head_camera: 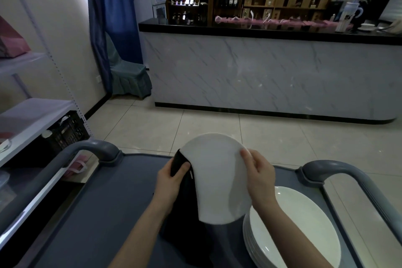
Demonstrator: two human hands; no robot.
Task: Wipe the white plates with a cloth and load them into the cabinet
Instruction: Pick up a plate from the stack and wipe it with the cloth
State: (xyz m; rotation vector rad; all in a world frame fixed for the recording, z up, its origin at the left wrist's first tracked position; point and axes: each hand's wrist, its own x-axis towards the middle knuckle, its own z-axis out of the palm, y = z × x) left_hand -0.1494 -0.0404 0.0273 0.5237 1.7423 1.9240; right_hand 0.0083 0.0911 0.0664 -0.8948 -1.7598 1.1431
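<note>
A: Where is the plate?

B: One white plate (pixel 214 177) is held tilted above the grey cart (pixel 91 213), just left of and above the stack of plates (pixel 293 233) resting on the cart's right side.

A: And the hands?

B: The left hand (pixel 171 177) pinches a black cloth (pixel 185 200) against the plate's left edge. The right hand (pixel 258 172) grips its right rim, fingers curled over it.

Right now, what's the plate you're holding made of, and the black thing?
The held plate looks like glazed ceramic: white, smooth and faintly shiny, though hard plastic can't be ruled out. The black cloth looks like soft matte fabric: it drapes and folds limply under the left hand.
</note>
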